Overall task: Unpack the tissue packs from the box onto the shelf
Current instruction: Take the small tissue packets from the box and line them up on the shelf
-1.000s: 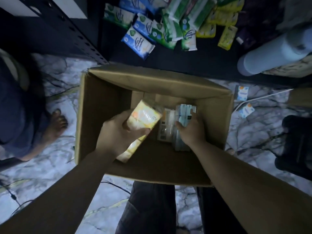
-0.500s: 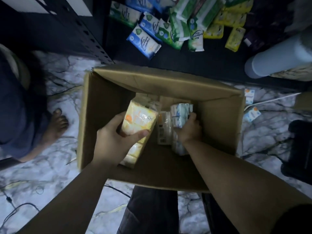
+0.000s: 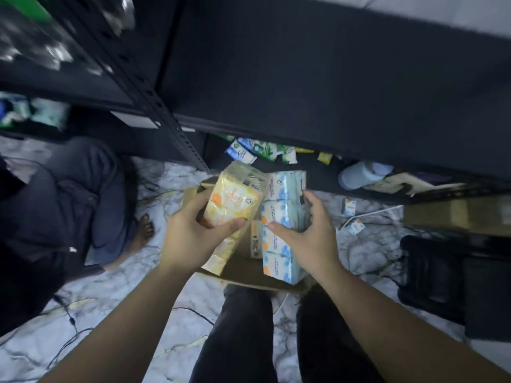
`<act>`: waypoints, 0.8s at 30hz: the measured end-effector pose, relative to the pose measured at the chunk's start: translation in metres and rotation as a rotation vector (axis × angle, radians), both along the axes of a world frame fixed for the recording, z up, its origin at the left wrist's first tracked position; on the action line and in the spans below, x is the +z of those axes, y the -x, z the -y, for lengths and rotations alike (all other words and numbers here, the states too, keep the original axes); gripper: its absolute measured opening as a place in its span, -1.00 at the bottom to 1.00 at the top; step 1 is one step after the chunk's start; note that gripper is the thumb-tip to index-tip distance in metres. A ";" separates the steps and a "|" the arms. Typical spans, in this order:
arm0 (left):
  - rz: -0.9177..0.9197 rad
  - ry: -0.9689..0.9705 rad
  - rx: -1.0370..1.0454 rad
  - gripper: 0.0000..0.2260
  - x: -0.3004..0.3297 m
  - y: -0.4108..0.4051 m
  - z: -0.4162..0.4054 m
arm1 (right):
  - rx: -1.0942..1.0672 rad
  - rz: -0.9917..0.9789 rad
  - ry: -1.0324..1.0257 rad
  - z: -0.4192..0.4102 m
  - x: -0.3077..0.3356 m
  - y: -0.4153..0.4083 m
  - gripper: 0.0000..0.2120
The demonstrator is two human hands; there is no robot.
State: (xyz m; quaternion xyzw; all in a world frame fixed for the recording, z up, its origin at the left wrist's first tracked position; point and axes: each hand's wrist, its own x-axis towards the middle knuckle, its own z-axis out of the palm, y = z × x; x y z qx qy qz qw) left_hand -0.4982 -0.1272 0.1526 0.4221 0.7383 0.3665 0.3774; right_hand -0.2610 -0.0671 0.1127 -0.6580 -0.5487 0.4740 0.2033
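Left hand [image 3: 190,239] grips a yellow tissue pack [image 3: 232,200], fingers curled round its near end; right hand [image 3: 309,239] grips a blue-and-white tissue pack [image 3: 284,217], thumb across its face. Both packs are held above the open cardboard box [image 3: 243,268], below the dark shelf [image 3: 331,78].

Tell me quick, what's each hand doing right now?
Left hand: grips the yellow-orange tissue pack.
Right hand: grips the blue-white tissue pack.
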 end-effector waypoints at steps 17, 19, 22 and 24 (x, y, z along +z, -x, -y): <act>-0.164 -0.531 -0.174 -0.35 0.341 -0.054 -0.021 | 0.026 -0.165 -0.479 -0.032 0.331 -0.071 -0.05; -0.194 -0.592 -0.184 -0.36 0.369 -0.057 -0.028 | 0.022 -0.193 -0.544 -0.039 0.360 -0.075 -0.02; -0.251 -0.668 -0.189 -0.37 0.412 -0.062 -0.039 | 0.006 -0.254 -0.632 -0.049 0.403 -0.082 0.02; -0.268 -0.730 -0.180 -0.38 0.439 -0.066 -0.046 | -0.003 -0.285 -0.702 -0.055 0.433 -0.087 -0.02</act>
